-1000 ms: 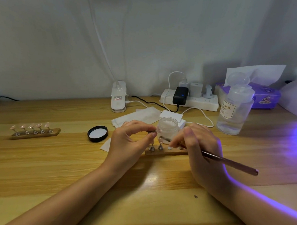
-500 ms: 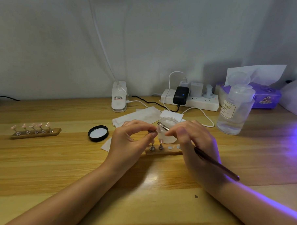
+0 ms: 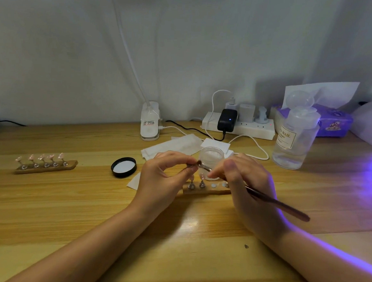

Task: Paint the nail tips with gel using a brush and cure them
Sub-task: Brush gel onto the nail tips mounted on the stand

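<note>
Item, mid-table, nearest first: right hand [image 3: 249, 186] pinches the brush [image 3: 270, 201], its long axis slanting from the handle end toward the table's right edge up to bristles pointing left at the left hand [image 3: 164, 178]. That hand pinches a small piece, presumably a nail tip [image 3: 190, 165], above the wooden stand [image 3: 206, 189]; open gel jar [image 3: 212, 161] just behind, lid [image 3: 124, 167] left of it. Risks, as judgement: the small tip slipping from the pinch, an overloaded brush flooding its edges, the trailing handle or wrist knocking the stand's pegs or jar.
</note>
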